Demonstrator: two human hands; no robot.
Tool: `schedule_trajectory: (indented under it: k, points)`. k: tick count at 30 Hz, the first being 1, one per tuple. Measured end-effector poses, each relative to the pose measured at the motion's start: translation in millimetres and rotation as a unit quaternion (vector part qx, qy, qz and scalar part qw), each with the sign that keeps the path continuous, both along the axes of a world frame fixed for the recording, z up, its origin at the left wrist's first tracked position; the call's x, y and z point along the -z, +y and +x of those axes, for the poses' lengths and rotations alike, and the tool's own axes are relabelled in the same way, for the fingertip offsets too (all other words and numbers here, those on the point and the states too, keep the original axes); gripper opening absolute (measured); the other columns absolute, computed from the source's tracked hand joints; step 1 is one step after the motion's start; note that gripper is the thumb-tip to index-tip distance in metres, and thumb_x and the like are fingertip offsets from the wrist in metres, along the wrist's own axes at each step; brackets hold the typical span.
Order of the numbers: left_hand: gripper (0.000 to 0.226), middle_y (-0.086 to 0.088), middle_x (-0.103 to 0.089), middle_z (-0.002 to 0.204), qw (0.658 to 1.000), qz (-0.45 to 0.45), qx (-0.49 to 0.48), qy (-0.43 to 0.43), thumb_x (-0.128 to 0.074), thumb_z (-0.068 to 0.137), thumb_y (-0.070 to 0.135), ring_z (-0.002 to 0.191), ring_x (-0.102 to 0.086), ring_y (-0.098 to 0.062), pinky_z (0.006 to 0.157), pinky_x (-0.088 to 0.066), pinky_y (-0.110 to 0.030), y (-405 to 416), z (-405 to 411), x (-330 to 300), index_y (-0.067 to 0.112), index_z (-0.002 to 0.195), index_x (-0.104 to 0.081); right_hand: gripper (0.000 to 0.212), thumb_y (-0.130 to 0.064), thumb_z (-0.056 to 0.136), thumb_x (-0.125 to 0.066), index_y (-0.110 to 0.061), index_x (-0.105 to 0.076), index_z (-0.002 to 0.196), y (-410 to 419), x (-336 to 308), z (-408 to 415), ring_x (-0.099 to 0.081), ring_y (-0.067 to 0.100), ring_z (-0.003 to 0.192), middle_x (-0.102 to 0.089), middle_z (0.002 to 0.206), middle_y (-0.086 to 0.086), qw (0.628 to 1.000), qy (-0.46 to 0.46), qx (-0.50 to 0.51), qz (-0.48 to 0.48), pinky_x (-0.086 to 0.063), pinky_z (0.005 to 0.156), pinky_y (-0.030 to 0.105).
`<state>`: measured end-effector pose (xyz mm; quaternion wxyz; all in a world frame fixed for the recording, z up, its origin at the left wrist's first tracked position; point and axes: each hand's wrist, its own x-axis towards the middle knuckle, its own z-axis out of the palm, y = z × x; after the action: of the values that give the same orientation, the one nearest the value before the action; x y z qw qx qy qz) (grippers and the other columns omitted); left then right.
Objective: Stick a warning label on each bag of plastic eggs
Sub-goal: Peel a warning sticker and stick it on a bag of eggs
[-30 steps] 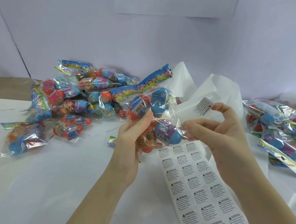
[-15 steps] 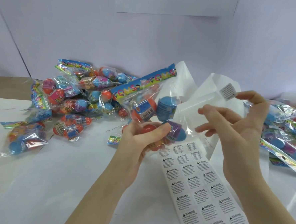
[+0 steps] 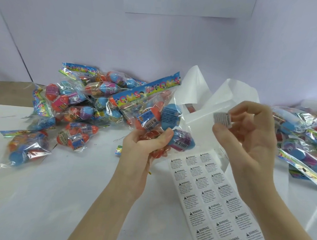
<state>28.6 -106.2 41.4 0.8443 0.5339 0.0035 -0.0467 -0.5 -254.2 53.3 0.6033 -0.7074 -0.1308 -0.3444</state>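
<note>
Crinkly clear film, light and slippery, eggs shift inside | left hand (image 3: 145, 145) grips bag (image 3: 154, 116) low, by the eggs | right hand (image 3: 245, 136) beside it pinches label (image 3: 222, 119), edges only, it'll curl

bag (image 3: 151, 108): clear, blue rainbow-print header; eggs (image 3: 171, 117): blue, orange, purple | label sheet (image 3: 214, 201): white (black print)
</note>
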Motion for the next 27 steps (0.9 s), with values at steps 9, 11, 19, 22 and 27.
schedule_trajectory:
  k: [9, 11, 19, 22, 27]
  points:
    - [0.051, -0.007, -0.070, 0.078, 0.999, 0.024, -0.001, -0.024, -0.077, 0.039, 0.030, 0.069, -0.057, -0.020, 0.056, -0.048, -0.017, -1.3, -1.8, 0.8, 0.011, 0.087, -0.070, 0.027, -0.001, 0.071, -0.051, -0.027, -0.056, 0.075, -0.3, 3.5, -0.8, -0.039, 0.015, 0.058, -0.053, 0.068, 0.007, 0.989, 0.057, -0.072, -0.117, -0.033, 0.057, 0.019]
    - [0.051, -0.008, -0.070, 0.077, 0.999, 0.024, 0.003, -0.030, -0.077, 0.040, 0.030, 0.066, -0.058, -0.018, 0.054, -0.048, -0.016, -1.9, -2.3, -0.3, 0.011, 0.087, -0.071, 0.028, -0.002, 0.070, -0.050, -0.029, -0.057, 0.074, 0.4, 4.5, -0.7, -0.037, 0.011, 0.057, -0.052, 0.065, 0.003, 0.987, 0.065, -0.074, -0.129, -0.032, 0.056, 0.018]
    - [0.056, -0.008, -0.068, 0.077, 0.999, 0.036, 0.016, -0.033, -0.074, 0.043, 0.034, 0.067, -0.057, -0.016, 0.057, -0.049, -0.016, -4.2, -4.6, -1.5, 0.010, 0.093, -0.068, 0.029, -0.004, 0.072, -0.052, -0.031, -0.058, 0.078, 5.0, 6.3, 0.8, -0.042, 0.005, 0.059, -0.053, 0.068, -0.017, 0.981, 0.050, -0.040, -0.184, -0.033, 0.059, 0.009]
    - [0.052, -0.004, -0.068, 0.074, 0.999, 0.037, 0.022, -0.032, -0.073, 0.044, 0.034, 0.066, -0.058, -0.013, 0.057, -0.050, -0.016, -3.9, -5.0, -1.6, 0.012, 0.091, -0.068, 0.029, -0.004, 0.072, -0.052, -0.031, -0.058, 0.079, 5.0, 7.0, 0.5, -0.043, 0.005, 0.061, -0.053, 0.070, -0.017, 0.980, 0.047, -0.032, -0.192, -0.033, 0.060, 0.009]
    - [0.049, -0.005, -0.069, 0.076, 0.998, 0.037, 0.030, -0.034, -0.073, 0.046, 0.033, 0.070, -0.059, -0.015, 0.059, -0.050, -0.018, -4.0, -5.4, -2.3, 0.013, 0.090, -0.069, 0.030, -0.003, 0.072, -0.053, -0.032, -0.058, 0.080, 5.7, 6.1, -0.3, -0.042, 0.003, 0.061, -0.051, 0.068, -0.019, 0.979, 0.035, -0.031, -0.200, -0.034, 0.061, 0.009]
